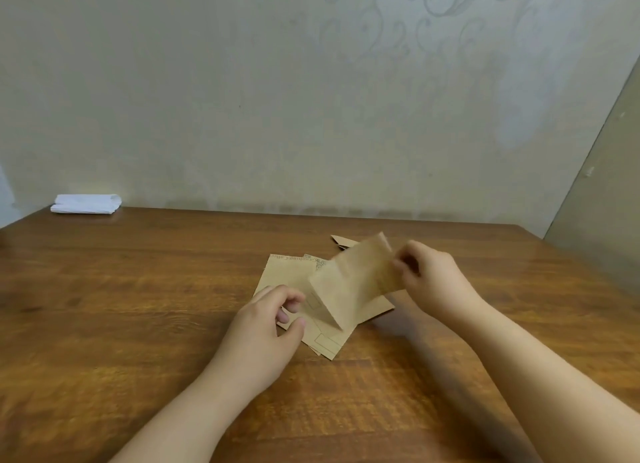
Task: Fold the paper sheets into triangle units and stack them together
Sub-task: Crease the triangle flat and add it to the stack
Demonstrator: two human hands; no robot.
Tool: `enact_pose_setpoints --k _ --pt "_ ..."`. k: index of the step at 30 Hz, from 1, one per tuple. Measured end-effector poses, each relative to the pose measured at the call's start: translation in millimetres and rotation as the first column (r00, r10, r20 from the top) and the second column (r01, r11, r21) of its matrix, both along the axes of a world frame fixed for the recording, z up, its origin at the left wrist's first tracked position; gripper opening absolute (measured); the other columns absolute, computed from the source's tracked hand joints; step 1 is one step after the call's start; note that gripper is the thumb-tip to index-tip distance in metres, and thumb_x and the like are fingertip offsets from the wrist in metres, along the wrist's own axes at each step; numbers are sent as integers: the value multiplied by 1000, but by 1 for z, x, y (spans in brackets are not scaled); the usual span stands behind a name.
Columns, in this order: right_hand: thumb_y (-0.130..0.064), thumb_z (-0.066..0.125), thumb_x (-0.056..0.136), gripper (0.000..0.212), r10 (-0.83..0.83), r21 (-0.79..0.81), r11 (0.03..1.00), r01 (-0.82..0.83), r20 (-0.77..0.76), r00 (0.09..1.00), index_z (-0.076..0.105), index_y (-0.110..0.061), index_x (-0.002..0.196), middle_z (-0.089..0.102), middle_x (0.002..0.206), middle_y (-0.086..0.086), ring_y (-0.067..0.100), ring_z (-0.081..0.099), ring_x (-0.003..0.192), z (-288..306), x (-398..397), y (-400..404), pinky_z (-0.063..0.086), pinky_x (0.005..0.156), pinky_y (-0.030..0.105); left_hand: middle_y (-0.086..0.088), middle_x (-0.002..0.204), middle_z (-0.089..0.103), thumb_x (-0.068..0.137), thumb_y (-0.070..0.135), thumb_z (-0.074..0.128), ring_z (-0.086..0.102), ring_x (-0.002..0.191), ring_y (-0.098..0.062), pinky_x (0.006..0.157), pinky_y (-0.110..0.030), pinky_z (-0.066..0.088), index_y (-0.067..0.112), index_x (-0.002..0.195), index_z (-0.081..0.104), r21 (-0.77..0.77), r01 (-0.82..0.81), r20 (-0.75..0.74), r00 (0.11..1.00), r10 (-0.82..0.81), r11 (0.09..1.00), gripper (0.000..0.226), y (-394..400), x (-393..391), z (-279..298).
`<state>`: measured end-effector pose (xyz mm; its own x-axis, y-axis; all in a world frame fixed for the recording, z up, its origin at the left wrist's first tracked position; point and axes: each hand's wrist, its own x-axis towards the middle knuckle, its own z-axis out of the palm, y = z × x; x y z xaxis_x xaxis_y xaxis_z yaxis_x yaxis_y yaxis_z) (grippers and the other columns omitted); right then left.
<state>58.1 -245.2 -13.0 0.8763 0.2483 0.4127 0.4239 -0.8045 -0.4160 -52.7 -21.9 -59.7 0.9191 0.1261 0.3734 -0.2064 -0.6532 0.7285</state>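
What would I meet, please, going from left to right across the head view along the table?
White folded cloth → left hand → lifted brown paper sheet → right hand. The flat sheets and the folded piece behind overlap these, so I leave them out.

Wood table (138, 307), patterned wall (311, 99).

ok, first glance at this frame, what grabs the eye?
The right hand pinches a brown paper sheet lifted mid-table, above a loose pile of brown sheets. The left hand hovers over the pile's near edge. A folded white cloth lies at the far left corner.
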Motion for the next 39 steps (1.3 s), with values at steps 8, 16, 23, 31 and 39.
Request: enact_pose_setpoints --k 8,16,23,31,39 --pt "-15 56 95 13 248 692 717 -85 -139 959 66 -19 89 67 63 -10 1 57 52 7 -31 14 45 51 12 4 111 71 69 67 56 70 98 -18 86 -34 55 38 121 49 -800 114 1 982 -188 589 60 2 -5 16" --pt "-12 56 93 8 424 744 660 -106 -252 870 62 -10 99 74 72 6 16 70 61 -5 -52 18 53 55 18 -6 100 75 67 29 73 73 89 -22 60 -21 56 14 108 68 -829 88 -48 973 -227 553 44 7 -6 19" --pt "1 52 92 59 538 603 710 -365 -130 833 44 -45 127 73 103 -8 9 69 95 -1 -53 4 55 79 20 -7 98 75 70 21 69 74 81 -21 55 -21 56 12 107 69 -834 41 -98 970 -222 550 38 15 -6 21" --pt "-17 65 70 21 638 670 616 -415 -115 761 77 -20 87 75 98 -9 6 69 95 4 -63 10 55 73 16 -5 94 75 73 22 68 73 79 -20 58 -26 56 33 118 62 -806 63 -84 972 -219 588 47 14 -12 26" --pt "-16 68 72 23 634 792 514 -330 -92 768 78 -24 91 75 100 2 17 70 98 2 -61 12 57 74 22 14 115 68 86 -16 54 63 109 -5 85 -15 51 50 114 64 -562 359 102 924 -369 745 72 0 -20 26"
